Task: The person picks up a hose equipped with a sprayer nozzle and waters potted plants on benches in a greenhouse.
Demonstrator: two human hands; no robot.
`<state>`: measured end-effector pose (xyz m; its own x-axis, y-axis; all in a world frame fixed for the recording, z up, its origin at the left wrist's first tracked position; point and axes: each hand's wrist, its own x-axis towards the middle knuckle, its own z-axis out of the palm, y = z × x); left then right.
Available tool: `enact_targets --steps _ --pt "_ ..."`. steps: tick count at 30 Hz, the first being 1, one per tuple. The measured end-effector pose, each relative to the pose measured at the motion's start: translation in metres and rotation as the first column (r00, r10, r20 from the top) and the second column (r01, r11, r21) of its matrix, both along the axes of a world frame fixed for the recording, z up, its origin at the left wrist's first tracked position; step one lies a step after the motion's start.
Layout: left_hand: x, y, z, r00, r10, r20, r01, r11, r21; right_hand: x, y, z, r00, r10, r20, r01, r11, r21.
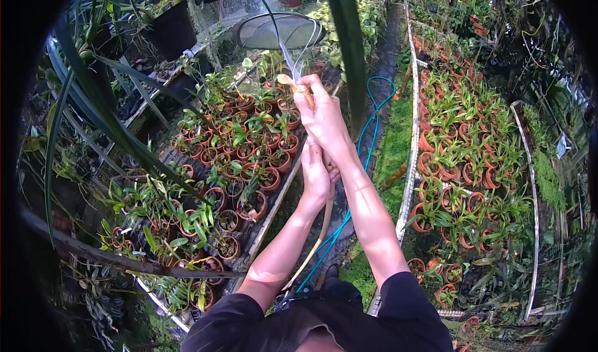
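Observation:
My right hand (pixel 318 106) grips the front end of a pale garden hose (pixel 322 233), by an orange-tan piece (pixel 286 80) at its tip. From that tip a stream of water (pixel 290 62) runs up and forward, with spray near the top of the view. Just behind and below, my left hand (pixel 317 172) is closed around the same hose, which trails down beside my body. Part of the hose is hidden by my hands and forearms. Beyond the stream stands a round mesh-like disc (pixel 280 31) with a dark rim.
Potted plants (pixel 238 137) crowd the left bench, more potted plants (pixel 462 141) the right one. A teal hose (pixel 369 137) lies looped along the dark path (pixel 390 48). Black hanging pots (pixel 170 32) and long leaves (pixel 345 34) hang close by. A pale bench edge (pixel 413 151) borders the grass.

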<state>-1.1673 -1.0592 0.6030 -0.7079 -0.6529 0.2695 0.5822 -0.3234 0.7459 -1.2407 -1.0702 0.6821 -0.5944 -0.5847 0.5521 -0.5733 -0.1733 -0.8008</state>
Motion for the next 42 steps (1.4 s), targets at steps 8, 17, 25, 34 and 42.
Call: enact_targets --steps 8,17,25,34,42 --pt "0.046 0.006 0.005 0.997 -0.067 0.036 0.069 0.997 -0.037 0.044 0.01 0.0 0.984 -0.17 -0.048 0.161 0.974 -0.158" --pt "0.085 0.013 0.006 0.979 0.194 0.07 -0.193 0.981 -0.023 0.105 0.023 0.021 0.998 -0.053 0.02 0.054 0.997 -0.05" --pt "0.107 0.015 0.014 0.994 0.07 0.078 -0.069 0.998 -0.01 0.118 0.024 0.02 0.994 -0.114 -0.001 0.113 0.991 -0.068" --pt "0.079 0.024 0.004 0.973 -0.17 0.158 0.161 0.985 0.064 0.074 0.036 -0.012 0.949 -0.316 0.005 0.315 0.945 -0.092" --pt "0.017 0.023 -0.011 0.953 -0.224 0.202 0.219 0.975 0.045 0.006 0.037 -0.035 0.919 -0.394 0.005 0.389 0.906 -0.165"
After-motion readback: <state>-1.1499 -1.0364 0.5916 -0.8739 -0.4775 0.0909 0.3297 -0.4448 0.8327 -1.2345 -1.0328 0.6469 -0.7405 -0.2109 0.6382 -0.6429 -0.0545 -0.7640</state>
